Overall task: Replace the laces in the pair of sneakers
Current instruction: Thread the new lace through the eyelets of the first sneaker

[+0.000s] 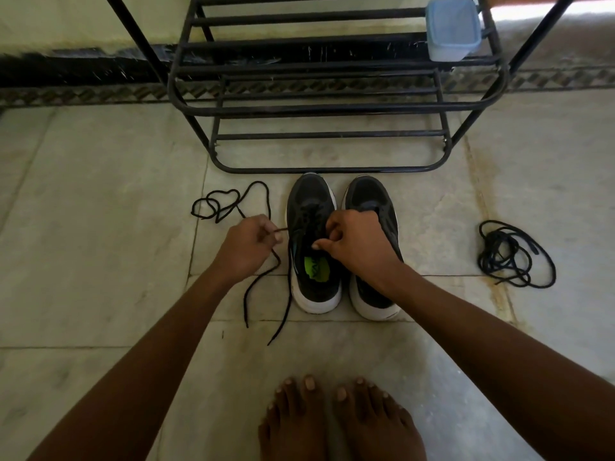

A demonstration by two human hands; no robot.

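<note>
Pale stone floor tiles (100, 227) with thin dark joints fill the view, and two bare feet (339, 420) stand at the near edge. Beyond them, both forearms reach forward to a pair of black sneakers with white soles standing side by side, toes pointing away. The left hand (246, 247) pinches a black lace (263, 294) between curled fingers just left of the left sneaker (312, 291); the lace's loose strands trail toward the feet, and another stretch loops in curls on the floor farther out on the left. The right hand (356, 244) lies over the gap between the shoes, fingers curled at the left sneaker's tongue, covering part of the right sneaker (372, 201); whether it actually grips anything there I cannot tell. Well apart to the right, a second black lace (512, 254) lies in a loose tangle. Just past the toes stands a black metal shoe rack (316, 108), with a pale blue lidded plastic container (452, 31) on an upper shelf.
</note>
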